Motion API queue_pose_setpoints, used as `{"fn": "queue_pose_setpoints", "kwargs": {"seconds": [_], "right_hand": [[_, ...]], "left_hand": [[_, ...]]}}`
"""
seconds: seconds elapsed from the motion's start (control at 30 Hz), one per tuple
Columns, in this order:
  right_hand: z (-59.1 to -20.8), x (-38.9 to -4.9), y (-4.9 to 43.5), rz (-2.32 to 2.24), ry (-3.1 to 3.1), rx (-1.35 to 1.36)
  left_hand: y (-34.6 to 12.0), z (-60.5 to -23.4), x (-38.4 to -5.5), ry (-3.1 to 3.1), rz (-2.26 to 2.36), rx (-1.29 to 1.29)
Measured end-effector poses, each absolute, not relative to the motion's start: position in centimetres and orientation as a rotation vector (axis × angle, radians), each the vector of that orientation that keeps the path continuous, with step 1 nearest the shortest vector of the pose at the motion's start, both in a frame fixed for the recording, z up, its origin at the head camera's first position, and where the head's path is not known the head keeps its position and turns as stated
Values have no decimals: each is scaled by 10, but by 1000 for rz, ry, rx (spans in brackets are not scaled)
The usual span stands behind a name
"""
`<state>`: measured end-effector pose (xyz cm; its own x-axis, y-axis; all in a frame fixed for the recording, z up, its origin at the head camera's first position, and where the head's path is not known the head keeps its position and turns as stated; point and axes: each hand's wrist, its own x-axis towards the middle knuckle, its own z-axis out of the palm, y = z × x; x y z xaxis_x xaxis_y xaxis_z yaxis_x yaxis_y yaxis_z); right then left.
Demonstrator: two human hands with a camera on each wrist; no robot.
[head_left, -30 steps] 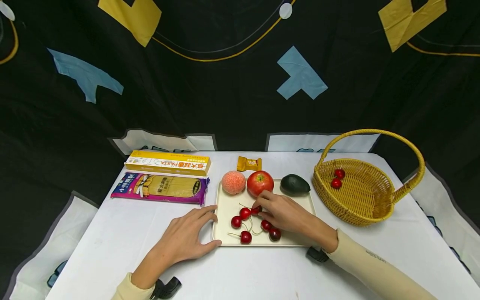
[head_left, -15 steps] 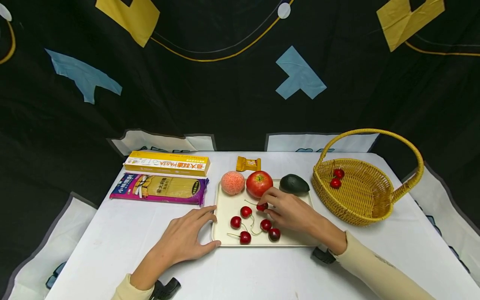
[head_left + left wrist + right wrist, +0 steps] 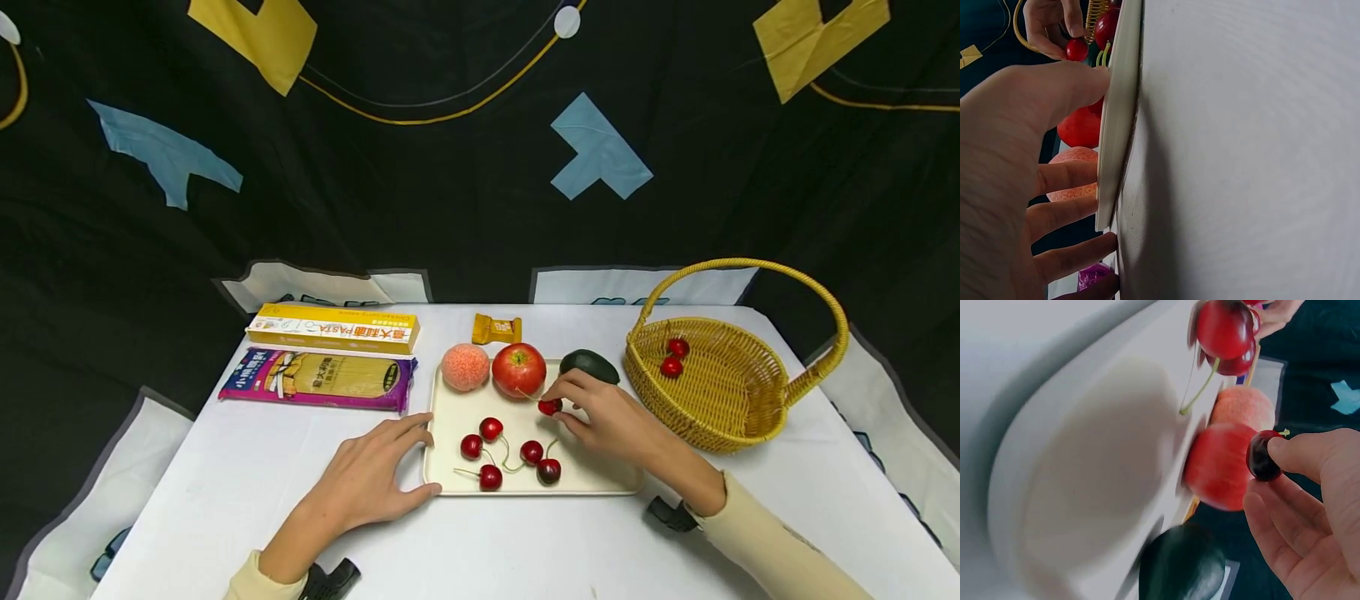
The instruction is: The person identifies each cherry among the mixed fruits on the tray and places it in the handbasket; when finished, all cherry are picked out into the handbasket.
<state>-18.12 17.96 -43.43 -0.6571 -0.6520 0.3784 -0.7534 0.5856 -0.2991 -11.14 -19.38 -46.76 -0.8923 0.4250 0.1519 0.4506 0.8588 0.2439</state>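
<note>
Cherry [image 3: 550,407], we see, pinched in the right hand [image 3: 613,423] above the tray [image 3: 454,410]; the left hand [image 3: 367,479], fingers spread, touches the tray's left rim, apparently to steady it.

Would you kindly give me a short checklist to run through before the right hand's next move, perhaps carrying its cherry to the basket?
1. Held cherry pinched in the right hand: ok.
2. Held cherry lifted off the tray: ok; the wrist views show it raised above the surface.
3. Pinch firm enough for a carry: cannot tell; pressure does not show.
4. Left hand at the tray's left end: ok.
5. Basket upright, with room: ok; two cherries lie toward its left side, with bare weave beside them.
6. Right hand over the basket: not ok; it is above the tray.
</note>
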Motion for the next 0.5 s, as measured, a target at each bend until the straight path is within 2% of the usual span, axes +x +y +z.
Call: {"fn": "queue_pose_setpoints", "kwargs": {"seconds": [0.5], "right_hand": [[-422, -183, 218, 704, -2574, 1005]], "left_hand": [[-194, -468, -112, -2918, -421, -697]]}}
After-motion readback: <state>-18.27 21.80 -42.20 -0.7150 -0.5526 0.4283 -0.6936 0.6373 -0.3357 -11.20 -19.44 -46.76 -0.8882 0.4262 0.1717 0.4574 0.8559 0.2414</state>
